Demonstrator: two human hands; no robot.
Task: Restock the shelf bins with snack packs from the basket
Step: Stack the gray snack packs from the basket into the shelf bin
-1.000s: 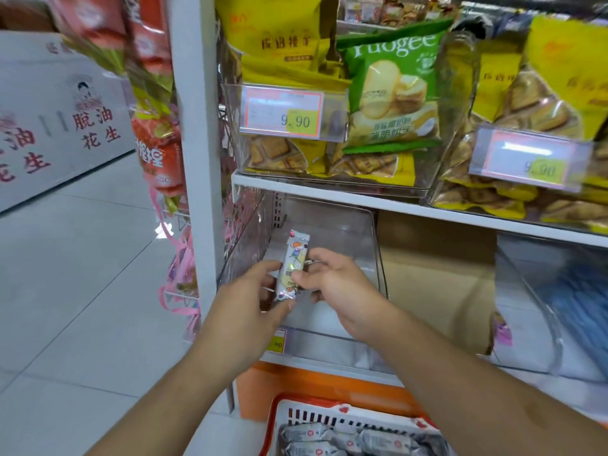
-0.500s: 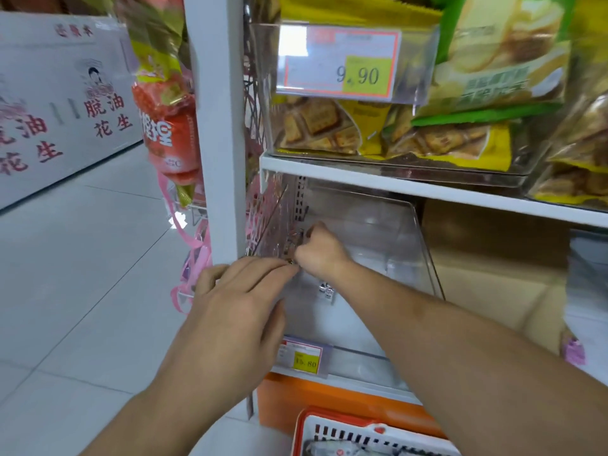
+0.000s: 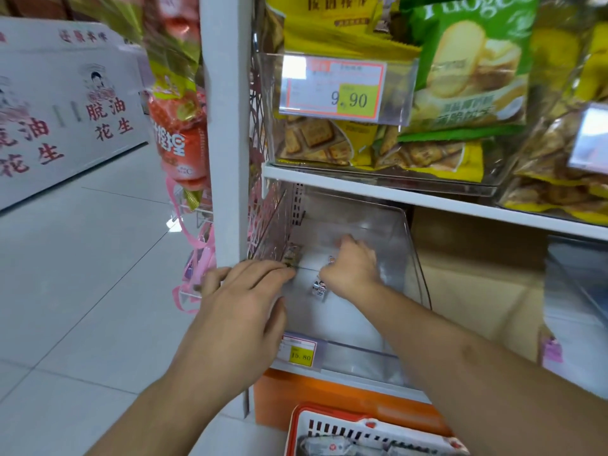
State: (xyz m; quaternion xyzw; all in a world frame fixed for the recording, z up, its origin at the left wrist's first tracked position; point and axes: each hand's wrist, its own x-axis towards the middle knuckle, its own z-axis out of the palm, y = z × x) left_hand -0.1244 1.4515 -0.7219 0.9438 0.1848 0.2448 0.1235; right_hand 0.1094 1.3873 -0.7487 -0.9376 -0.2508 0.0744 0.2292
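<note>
Small foil snack pack (image 3: 318,288) just below right hand (image 3: 350,270), inside clear shelf bin (image 3: 413,258) — light, crinkly, slippery; best pinched at sealed end. Right fingers curled, contents unclear. Left hand (image 3: 241,304) flat on bin's front edge, holding nothing. More packs in basket (image 3: 307,422) below wrists.

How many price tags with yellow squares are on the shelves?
2. One orange-bordered price tag reading 9.90 is on the upper clear plastic bin. One smaller price tag reading 15.80 is on the lower clear bin's front. A third, glare-washed label at right is unreadable.

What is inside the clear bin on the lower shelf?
The clear bin holds the right hand, reaching in, and a few small snack packs near it, one by the left wall. The hand covers whatever lies under it. The left hand touches the bin's left edge.
</note>
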